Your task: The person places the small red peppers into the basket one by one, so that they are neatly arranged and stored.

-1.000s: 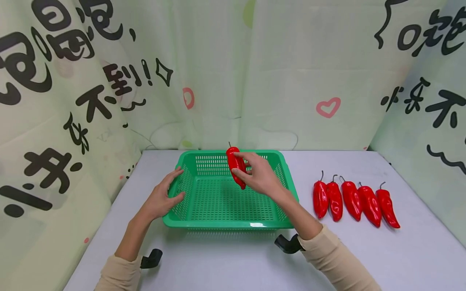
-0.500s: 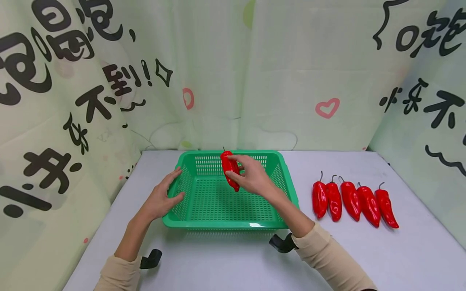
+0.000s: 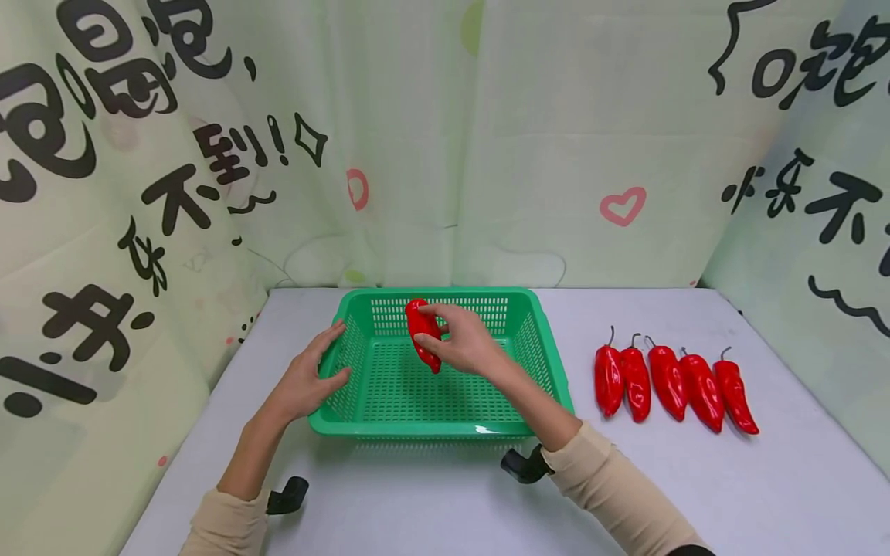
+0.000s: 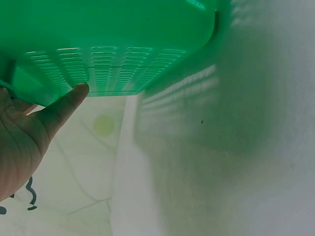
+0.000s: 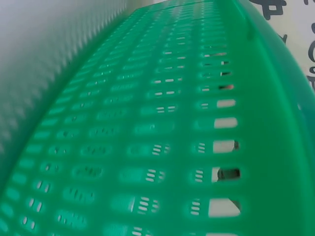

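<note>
A red chili pepper (image 3: 422,330) is pinched between the thumb and fingers of my right hand (image 3: 460,340), over the inside of a green slotted plastic basket (image 3: 445,429). My left hand (image 3: 303,380) lies at the basket's left end, its fingers fairly straight along the rim. In the left wrist view the thumb of my left hand (image 4: 37,132) overlaps the outer basket wall (image 4: 108,29). The right wrist view is filled by the slotted basket wall (image 5: 266,147), which hides the hand and pepper there.
Several red peppers (image 3: 669,382) lie side by side on the white table (image 3: 695,494), right of the basket. Behind stands a pale curtain (image 3: 514,147) with black writing. A black wrist mount (image 3: 524,465) juts from the right sleeve near the basket's front rim.
My right hand has carried the pepper leftward and lower over the basket. My left hand has stayed at the basket's left end, and the peppers on the table lie as before.
</note>
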`<state>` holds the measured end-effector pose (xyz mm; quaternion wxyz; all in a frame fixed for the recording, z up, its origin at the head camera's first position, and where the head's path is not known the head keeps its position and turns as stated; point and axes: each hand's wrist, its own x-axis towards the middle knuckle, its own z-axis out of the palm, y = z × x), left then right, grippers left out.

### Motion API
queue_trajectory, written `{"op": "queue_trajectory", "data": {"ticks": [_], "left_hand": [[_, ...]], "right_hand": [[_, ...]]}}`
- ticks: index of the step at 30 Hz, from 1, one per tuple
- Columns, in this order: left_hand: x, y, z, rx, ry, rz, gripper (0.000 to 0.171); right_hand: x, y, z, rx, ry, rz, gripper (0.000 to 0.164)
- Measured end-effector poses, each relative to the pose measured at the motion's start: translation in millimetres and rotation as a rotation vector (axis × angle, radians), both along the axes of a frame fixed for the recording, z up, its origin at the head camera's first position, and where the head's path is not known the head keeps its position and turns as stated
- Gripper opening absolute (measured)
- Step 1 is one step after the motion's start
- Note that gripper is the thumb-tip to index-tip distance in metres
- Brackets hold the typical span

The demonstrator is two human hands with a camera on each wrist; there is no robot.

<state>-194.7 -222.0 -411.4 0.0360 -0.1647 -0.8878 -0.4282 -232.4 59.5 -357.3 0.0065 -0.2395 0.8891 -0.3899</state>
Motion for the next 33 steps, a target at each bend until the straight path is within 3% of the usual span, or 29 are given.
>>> {"op": "queue_trajectory", "data": {"ticks": [12,20,33], "left_hand": [[0.3,0.3,1.0,0.003,0.002,0.0,0.07],[-1.6,-0.6,-1.6,0.004,0.009,0.0,0.07],[-2.6,-0.2,-3.8,0.002,0.013,-0.007,0.072]], "right_hand": [[1.1,-16.3,-5.7,0.01,-0.023,0.026,0.044],[1.2,-26.3,-5.8,-0.015,-0.096,0.054,0.042],[-5.8,-39.6,-14.8,0.042,-0.146,0.04,0.04]]}}
